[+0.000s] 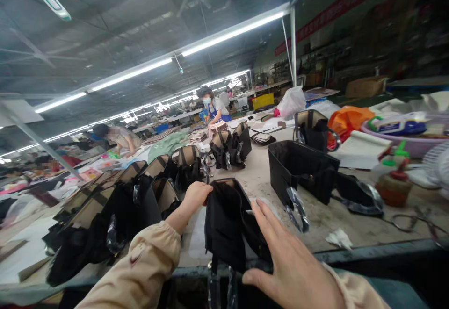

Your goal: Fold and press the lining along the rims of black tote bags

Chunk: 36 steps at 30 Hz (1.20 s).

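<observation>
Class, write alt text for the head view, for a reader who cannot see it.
A person's left hand holds the upper rim of a black bag on a workbench, while the right hand is open beside it. More black bags stand to the left and right; co-workers and strip lights show behind.

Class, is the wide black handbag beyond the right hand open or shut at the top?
Open. The wide black handbag has its top edges apart, showing the dark inside between them.
</observation>
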Each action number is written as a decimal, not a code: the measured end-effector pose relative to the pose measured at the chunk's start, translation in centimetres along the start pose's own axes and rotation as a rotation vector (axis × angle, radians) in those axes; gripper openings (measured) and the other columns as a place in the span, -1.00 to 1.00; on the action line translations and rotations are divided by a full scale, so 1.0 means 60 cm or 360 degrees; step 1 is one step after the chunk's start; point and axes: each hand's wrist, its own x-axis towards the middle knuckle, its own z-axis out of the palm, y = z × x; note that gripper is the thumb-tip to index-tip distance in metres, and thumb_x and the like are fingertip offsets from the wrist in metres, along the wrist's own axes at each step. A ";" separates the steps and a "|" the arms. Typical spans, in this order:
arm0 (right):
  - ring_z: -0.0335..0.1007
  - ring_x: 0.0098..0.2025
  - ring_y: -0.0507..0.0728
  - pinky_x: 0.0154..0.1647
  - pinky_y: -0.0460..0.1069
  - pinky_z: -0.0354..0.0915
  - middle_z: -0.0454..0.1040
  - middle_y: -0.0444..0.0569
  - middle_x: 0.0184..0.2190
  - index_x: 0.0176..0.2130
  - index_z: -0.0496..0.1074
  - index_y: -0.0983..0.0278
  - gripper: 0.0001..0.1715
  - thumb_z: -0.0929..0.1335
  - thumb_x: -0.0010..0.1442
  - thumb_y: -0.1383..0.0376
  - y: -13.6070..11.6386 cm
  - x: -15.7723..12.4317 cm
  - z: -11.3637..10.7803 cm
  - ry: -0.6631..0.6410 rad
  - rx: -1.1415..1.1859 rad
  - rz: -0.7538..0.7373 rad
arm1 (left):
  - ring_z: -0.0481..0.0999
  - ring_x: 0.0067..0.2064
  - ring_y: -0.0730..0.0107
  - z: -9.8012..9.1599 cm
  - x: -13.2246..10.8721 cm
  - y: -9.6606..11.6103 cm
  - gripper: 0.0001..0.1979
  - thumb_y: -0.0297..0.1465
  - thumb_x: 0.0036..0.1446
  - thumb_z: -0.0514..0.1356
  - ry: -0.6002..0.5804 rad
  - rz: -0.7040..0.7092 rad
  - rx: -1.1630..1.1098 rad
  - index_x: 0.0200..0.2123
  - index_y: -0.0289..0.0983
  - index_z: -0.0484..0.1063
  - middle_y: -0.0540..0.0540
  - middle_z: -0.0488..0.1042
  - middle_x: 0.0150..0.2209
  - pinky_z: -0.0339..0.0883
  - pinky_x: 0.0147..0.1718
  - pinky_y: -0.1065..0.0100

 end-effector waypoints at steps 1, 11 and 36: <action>-0.08 0.30 0.34 0.17 0.23 0.18 -0.17 0.09 0.34 0.33 -0.34 0.16 0.20 0.43 -0.03 0.15 0.002 0.003 0.009 0.0028 -0.0013 0.0013 | 0.33 -0.66 0.46 -0.002 -0.002 -0.006 -0.67 -0.29 0.01 0.01 -0.0006 -0.0032 -0.0049 -0.73 -0.26 0.26 0.05 0.24 -0.79 0.16 -0.58 0.44; 0.46 -0.10 0.22 -0.06 0.07 0.35 0.51 0.02 -0.08 0.14 0.26 0.23 -0.36 0.38 0.09 0.14 0.116 0.062 0.014 0.0295 0.0240 0.0204 | 0.26 -0.75 0.44 -0.030 -0.072 -0.033 -0.64 -0.22 0.01 0.04 -0.0147 -0.0243 -0.0213 -0.72 -0.28 0.27 -0.03 0.35 -0.77 0.08 -0.69 0.42; 0.42 -0.28 0.06 -0.28 -0.08 0.28 0.50 -0.10 -0.32 -0.15 0.47 0.19 -0.71 0.29 0.21 0.12 0.137 0.074 0.002 0.0082 0.0390 0.0034 | 0.28 -0.13 0.25 0.033 -0.001 0.106 -0.63 -0.14 -0.04 0.28 -0.0084 0.1658 0.0415 -0.21 -0.23 0.46 -0.13 0.25 -0.16 0.24 -0.12 0.23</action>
